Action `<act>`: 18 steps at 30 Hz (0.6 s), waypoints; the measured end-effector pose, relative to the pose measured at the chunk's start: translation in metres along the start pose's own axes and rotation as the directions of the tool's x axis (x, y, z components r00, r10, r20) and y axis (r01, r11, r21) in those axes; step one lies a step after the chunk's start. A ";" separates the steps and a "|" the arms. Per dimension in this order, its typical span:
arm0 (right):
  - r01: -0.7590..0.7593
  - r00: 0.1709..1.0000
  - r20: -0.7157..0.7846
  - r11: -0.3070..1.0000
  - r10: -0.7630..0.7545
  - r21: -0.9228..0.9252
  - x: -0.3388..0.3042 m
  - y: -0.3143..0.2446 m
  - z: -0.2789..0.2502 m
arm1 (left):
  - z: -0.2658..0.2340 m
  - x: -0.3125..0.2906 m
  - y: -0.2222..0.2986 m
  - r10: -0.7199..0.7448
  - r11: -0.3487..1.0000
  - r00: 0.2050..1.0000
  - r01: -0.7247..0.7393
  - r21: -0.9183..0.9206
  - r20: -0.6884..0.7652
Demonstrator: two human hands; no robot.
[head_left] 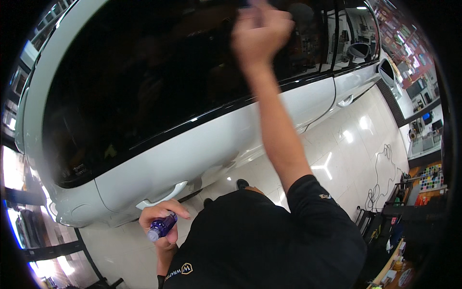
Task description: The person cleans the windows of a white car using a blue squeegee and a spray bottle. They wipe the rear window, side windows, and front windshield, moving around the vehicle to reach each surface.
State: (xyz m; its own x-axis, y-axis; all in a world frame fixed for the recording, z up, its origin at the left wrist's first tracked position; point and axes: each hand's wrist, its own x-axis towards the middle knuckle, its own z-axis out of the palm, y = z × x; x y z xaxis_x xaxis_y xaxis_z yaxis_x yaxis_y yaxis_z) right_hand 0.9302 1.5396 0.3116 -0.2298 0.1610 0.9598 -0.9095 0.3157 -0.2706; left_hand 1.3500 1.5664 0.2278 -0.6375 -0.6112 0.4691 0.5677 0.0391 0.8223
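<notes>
My left hand [161, 215] is wrapped round a small purple bottle [164, 224] with a pale translucent top, low beside the white car's door handle [166, 195]. My right hand [260, 30] reaches up over the car's dark side window [159, 72]. Its fingers are curled closed and somewhat blurred by motion. A bit of purple shows at the fingers by the top edge of the picture; what it belongs to is cut off. Whether that hand touches the glass I cannot tell.
The white car [221, 127] fills the far side, its wing mirror [386, 72] at the right. A dark cable [380, 180] lies loosely on the shiny tiled floor [346, 159]. Shelves and a bench with tools and colourful small items [430, 177] stand at the right.
</notes>
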 end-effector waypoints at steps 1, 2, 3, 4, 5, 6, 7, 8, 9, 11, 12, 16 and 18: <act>0.147 0.988 0.032 0.987 -0.149 0.058 -0.020 -0.046 0.013 | -0.002 0.001 -0.001 0.005 1.000 1.000 -0.005 -0.018 0.000; 0.203 0.965 0.136 0.966 -0.225 0.158 -0.044 -0.093 0.008 | -0.004 0.001 -0.001 0.009 0.999 1.000 -0.009 -0.032 -0.004; 0.233 0.925 0.238 0.937 -0.296 0.260 -0.067 -0.138 0.003 | -0.004 0.004 -0.002 0.022 0.999 1.000 -0.022 -0.038 0.003; 0.305 0.879 0.242 0.874 -0.411 0.377 -0.097 -0.160 0.001 | -0.003 0.008 -0.002 0.034 0.999 0.999 -0.034 -0.042 0.009; 0.325 0.857 0.226 0.825 -0.464 0.462 -0.127 -0.167 0.005 | -0.002 0.012 -0.003 0.046 0.998 0.999 -0.045 -0.048 0.015; 0.334 0.834 0.207 0.767 -0.511 0.548 -0.132 -0.172 0.003 | -0.004 0.014 -0.003 0.053 0.998 0.998 -0.053 -0.042 0.018; 0.323 0.829 0.243 0.785 -0.504 0.528 -0.132 -0.157 0.003 | -0.005 0.015 -0.003 0.061 0.998 0.998 -0.060 -0.035 0.018; 0.317 0.819 0.271 0.791 -0.507 0.523 -0.108 -0.140 -0.004 | -0.008 0.015 -0.003 0.081 0.996 0.997 -0.081 -0.026 0.005; 0.307 0.837 0.286 0.832 -0.467 0.462 -0.079 -0.112 -0.009 | -0.010 0.017 -0.003 0.074 0.997 0.997 -0.074 0.000 0.003; 0.320 0.924 0.134 0.917 -0.357 0.238 -0.028 -0.033 -0.010 | -0.009 0.022 -0.003 0.040 0.999 0.999 -0.040 0.005 0.000; 0.277 0.956 0.073 0.955 -0.285 0.104 -0.005 0.016 -0.017 | -0.006 0.026 -0.003 0.023 1.000 1.000 -0.023 0.006 -0.002; -0.172 0.976 -0.156 0.976 0.151 -0.135 -0.002 0.172 -0.065 | 0.002 0.032 -0.005 -0.042 0.999 0.998 0.042 0.013 0.038; -0.301 0.949 -0.146 0.941 0.279 -0.155 -0.026 0.200 -0.077 | 0.001 0.030 -0.006 -0.053 0.998 0.997 0.052 0.020 0.055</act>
State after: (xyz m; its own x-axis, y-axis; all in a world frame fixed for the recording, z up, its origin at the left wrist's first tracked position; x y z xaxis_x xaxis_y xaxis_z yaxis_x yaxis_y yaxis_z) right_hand 0.7814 1.6706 0.2268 -0.4215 0.3772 0.8246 -0.7332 0.3933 -0.5547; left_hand 1.3273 1.5482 0.2376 -0.6944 -0.5678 0.4420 0.5235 0.0228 0.8517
